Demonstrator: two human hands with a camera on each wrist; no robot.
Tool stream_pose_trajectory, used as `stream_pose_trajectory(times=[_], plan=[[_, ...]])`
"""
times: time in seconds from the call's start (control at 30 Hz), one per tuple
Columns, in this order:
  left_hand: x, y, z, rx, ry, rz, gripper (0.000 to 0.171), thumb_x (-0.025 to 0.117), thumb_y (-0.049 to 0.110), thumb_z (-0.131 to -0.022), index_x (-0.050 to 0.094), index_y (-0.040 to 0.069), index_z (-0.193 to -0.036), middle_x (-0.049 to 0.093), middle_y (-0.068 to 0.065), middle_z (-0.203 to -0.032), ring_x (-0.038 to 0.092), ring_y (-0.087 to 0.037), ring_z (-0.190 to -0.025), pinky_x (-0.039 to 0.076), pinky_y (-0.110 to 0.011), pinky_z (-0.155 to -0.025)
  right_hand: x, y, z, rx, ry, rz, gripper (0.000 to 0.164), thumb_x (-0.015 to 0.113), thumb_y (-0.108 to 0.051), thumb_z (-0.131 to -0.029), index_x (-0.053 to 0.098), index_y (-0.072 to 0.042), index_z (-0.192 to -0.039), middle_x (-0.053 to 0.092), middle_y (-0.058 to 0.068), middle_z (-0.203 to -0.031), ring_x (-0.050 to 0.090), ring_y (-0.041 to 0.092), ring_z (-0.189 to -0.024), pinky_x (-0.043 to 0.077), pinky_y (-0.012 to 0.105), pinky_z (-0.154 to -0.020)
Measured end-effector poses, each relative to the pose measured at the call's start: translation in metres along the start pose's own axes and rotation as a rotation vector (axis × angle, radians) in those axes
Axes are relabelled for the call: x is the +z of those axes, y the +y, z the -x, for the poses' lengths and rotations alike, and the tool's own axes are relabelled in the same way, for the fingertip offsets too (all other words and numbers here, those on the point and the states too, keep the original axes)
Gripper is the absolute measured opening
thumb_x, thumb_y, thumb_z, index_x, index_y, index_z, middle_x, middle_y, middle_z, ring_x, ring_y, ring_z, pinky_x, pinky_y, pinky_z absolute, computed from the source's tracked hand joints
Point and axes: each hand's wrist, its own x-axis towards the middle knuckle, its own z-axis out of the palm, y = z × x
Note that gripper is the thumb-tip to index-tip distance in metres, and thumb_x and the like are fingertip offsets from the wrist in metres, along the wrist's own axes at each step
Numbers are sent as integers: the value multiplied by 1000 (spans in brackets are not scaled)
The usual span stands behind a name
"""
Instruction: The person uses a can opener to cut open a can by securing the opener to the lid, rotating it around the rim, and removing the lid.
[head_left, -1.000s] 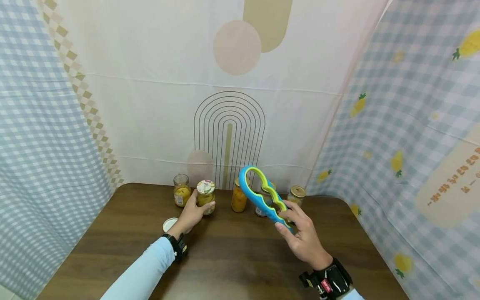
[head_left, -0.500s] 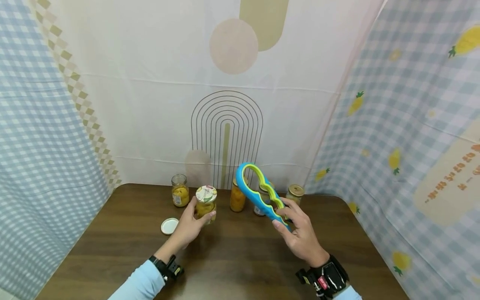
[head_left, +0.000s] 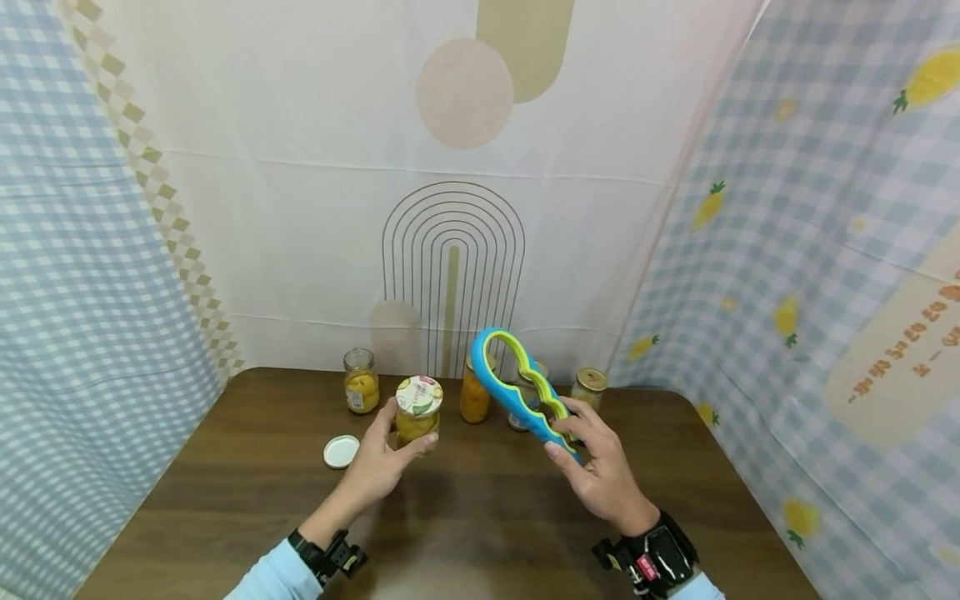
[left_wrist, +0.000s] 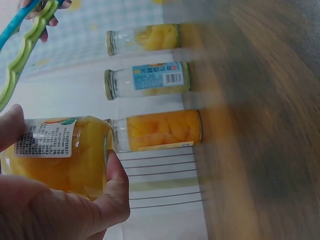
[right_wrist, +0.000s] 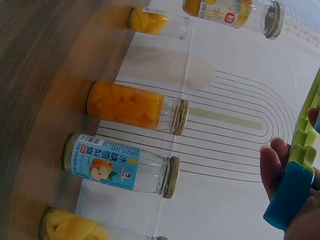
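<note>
My left hand (head_left: 378, 467) grips a glass jar of yellow fruit (head_left: 416, 427) around its side, thumb on the near face. Its lid, white with a floral print, faces up toward the head camera. In the left wrist view the jar is off the table. My right hand (head_left: 600, 471) holds a blue and green jar opener (head_left: 513, 402) by its handle ends, raised in the air with the looped end up and to the left. Nothing is between the opener's scalloped arms. The two hands are apart, and the opener does not touch the held jar.
At the back left stands a lidless jar of yellow fruit (head_left: 362, 390), with a loose white lid (head_left: 341, 452) in front. Further right are an orange fruit jar (head_left: 475, 400), a blue-labelled jar (right_wrist: 107, 162) and a gold-lidded jar (head_left: 590, 385). Fabric hangs behind the wooden table (head_left: 465, 533).
My left hand has brought the floral-lidded jar up off the table and nearer to me, so the loose lid shows fully. The right hand and the opener have hardly moved.
</note>
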Motion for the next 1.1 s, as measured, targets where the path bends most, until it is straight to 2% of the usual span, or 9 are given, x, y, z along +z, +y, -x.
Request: stream_pose_trajectory(times=[0.17, 0.37, 0.47, 0.6, 0.77, 1.0, 1.1], plan=[[0, -3, -2, -14, 6, 2, 96, 77, 35, -100, 19, 2, -170, 36, -25, -170, 37, -45, -157, 36, -65, -127, -1, -3, -1, 20, -18, 13, 25, 75, -1, -95, 71, -20, -111, 64, 13, -143, 68, 26, -118, 61, 37, -90], [2, -1, -2, -17, -1, 25, 99, 78, 34, -99, 17, 2, -170, 33, -25, -172, 33, -45, -160, 30, -64, -130, -2, -8, -6, 35, -63, 18, 22, 75, -6, -97, 70, -22, -111, 64, 12, -143, 67, 19, -115, 59, 33, -88], [4, 1, 0, -11, -13, 32, 100, 79, 34, -98, 17, 3, -170, 35, -24, -171, 33, -45, -160, 29, -64, -130, 0, -12, -12, 27, -102, 2, 20, 75, -8, -99, 70, -22, -111, 65, 12, -142, 67, 18, -115, 60, 35, -88], [7, 3, 2, -2, -24, 27, 93, 79, 36, -98, 26, 10, -169, 44, -19, -163, 42, -41, -155, 35, -65, -127, 4, -20, -21, 25, -170, -21, 17, 74, -13, -100, 70, -25, -111, 65, 9, -141, 66, 16, -114, 59, 37, -88], [12, 4, 5, 13, -13, 0, 77, 81, 38, -97, 41, 23, -161, 53, -11, -147, 54, -33, -143, 45, -63, -118, 13, -32, -36, 31, -253, -9, 8, 73, -24, -103, 70, -28, -109, 65, 4, -139, 64, 14, -107, 56, 32, -83], [19, 7, 8, 36, -7, 22, 65, 81, 31, -97, 50, 24, -154, 53, -10, -151, 53, -36, -144, 52, -61, -112, 20, -46, -55, 4, -324, 60, 8, 70, -33, -104, 71, -26, -106, 66, 4, -138, 64, 13, -94, 51, 25, -73], [21, 8, 8, 49, -14, 45, 66, 81, 29, -97, 49, 26, -155, 50, -10, -156, 53, -36, -144, 53, -60, -112, 21, -50, -59, 7, -341, 74, 11, 69, -36, -104, 71, -25, -106, 66, 3, -138, 62, 11, -89, 49, 21, -70]])
